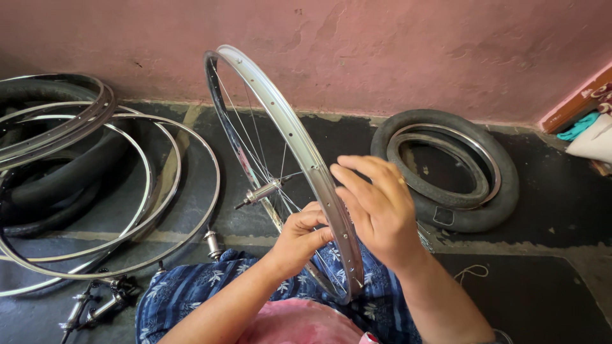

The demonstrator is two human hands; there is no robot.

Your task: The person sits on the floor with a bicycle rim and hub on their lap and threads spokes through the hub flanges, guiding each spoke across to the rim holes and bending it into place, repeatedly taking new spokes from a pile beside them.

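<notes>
A silver bicycle wheel rim (280, 108) with thin spokes and a metal hub (262, 191) stands upright on my lap, its edge toward me. My left hand (299, 237) sits on the rim's left side, fingers curled in among the spokes near the lower rim. On the right side of the rim is my right hand (377, 207), fingers spread and slightly bent, touching or just off the rim's outer face. Whether it pinches anything small is not visible.
Several bare silver rims (159, 210) and black tyres lie stacked on the floor at left. A black tyre (503, 191) with a rim inside lies at right by the pink wall. Loose hubs (95, 299) lie near my left knee. A string lies at right.
</notes>
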